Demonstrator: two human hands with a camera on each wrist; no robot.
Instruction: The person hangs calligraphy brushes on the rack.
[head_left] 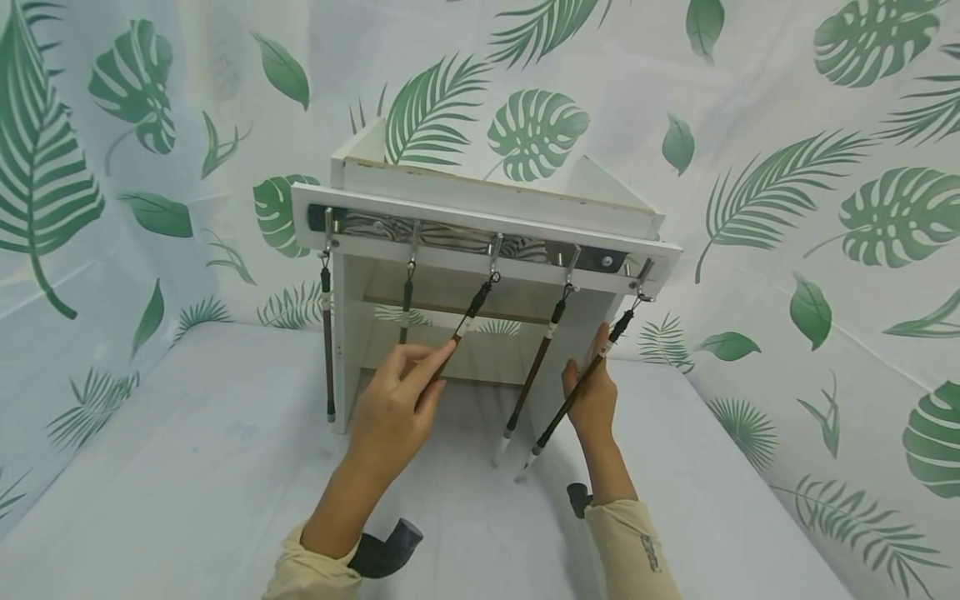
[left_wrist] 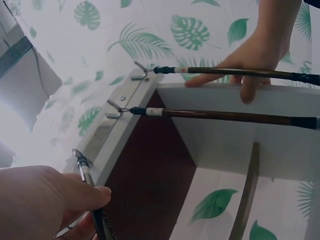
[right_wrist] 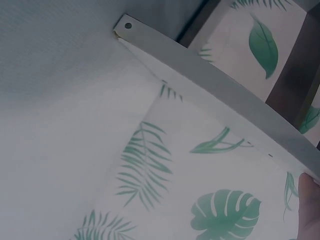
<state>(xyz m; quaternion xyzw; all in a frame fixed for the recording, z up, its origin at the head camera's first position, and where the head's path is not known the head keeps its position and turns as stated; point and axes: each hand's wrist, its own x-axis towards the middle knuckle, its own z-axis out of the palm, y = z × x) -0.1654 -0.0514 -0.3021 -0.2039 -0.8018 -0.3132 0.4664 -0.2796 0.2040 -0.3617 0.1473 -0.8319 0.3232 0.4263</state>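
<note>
Several calligraphy brushes hang by cord loops from metal hooks along the front rail (head_left: 442, 255) of a white shelf unit. My left hand (head_left: 393, 408) pinches the middle brush (head_left: 472, 310) near its top, between thumb and fingers. Its loop stays at the hook, and the handle slants down into the hand. At the unit's right side panel (left_wrist: 220, 107), my right hand (left_wrist: 255, 60) grips the front edge, thumb on the inner face. The rightmost brush (head_left: 577, 387) passes in front of that hand. In the right wrist view only part of the right hand (right_wrist: 310, 210) appears, at the lower right.
Left of the held brush hang two more brushes, the outer one (head_left: 327, 342) beside the left panel. Another brush (head_left: 536, 367) hangs just right of it. The white unit stands on a white-covered table (head_left: 187, 467). Leaf-patterned sheeting (head_left: 750, 125) surrounds it.
</note>
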